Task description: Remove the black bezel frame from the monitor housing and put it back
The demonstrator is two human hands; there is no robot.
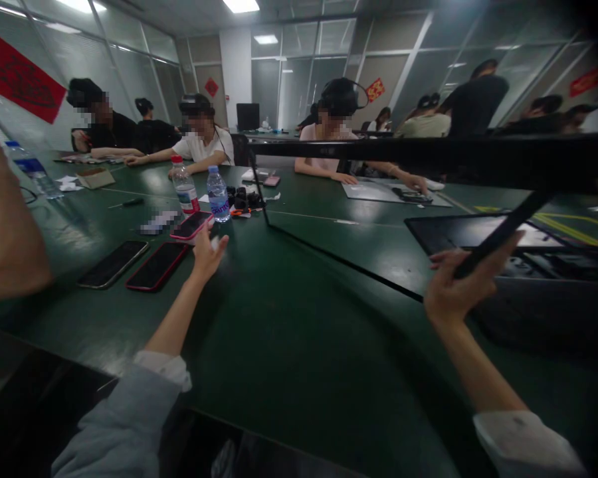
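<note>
My right hand (453, 285) is closed around one side of a thin black bezel frame (339, 259), an open rectangle raised and tilted above the green table (299, 345). The frame's top bar runs across the view to the right edge, where it darkens and blurs. My left hand (209, 255) is held over the table with thumb and fingers apart. Its fingertips are at the edge of a pink-rimmed phone (192, 226); whether they press on it is unclear. Close by lie a red-edged phone (158, 266) and a dark phone (113, 263).
Two water bottles, one red-capped (184, 189) and one blue-capped (218, 196), stand beyond my left hand. An opened laptop-like device (543, 265) with exposed insides lies at right. Another person's arm (12, 232) rests at far left. Several people sit across the table.
</note>
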